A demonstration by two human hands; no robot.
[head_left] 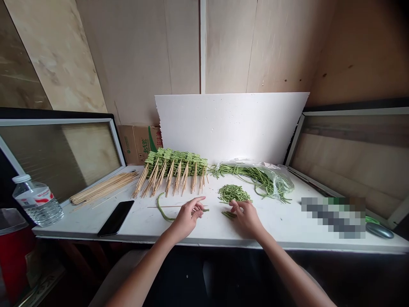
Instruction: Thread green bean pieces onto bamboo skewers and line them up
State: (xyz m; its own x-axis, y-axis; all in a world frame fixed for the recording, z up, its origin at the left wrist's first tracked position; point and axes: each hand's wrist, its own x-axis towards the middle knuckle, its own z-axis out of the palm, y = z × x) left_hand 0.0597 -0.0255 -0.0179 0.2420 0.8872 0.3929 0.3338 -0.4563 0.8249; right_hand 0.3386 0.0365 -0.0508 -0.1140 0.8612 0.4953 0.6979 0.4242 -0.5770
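My left hand (188, 215) rests on the white table (287, 226), its fingers pinched on a thin bamboo skewer (166, 207) that lies pointing left, with a small green bean piece (205, 209) at the fingertips. My right hand (244, 213) lies beside it, fingers closed on short cut bean pieces (228, 214). Just beyond the right hand is a pile of cut green bean pieces (233, 193). A single long bean (161, 208) curves on the table left of my left hand.
Finished bean skewers (174, 166) are stacked in a row at the back. Long beans in a plastic bag (258, 175) lie to the right. Bare skewers (102, 187), a black phone (115, 218) and a water bottle (36, 200) sit left. A white foam board (230, 123) leans behind.
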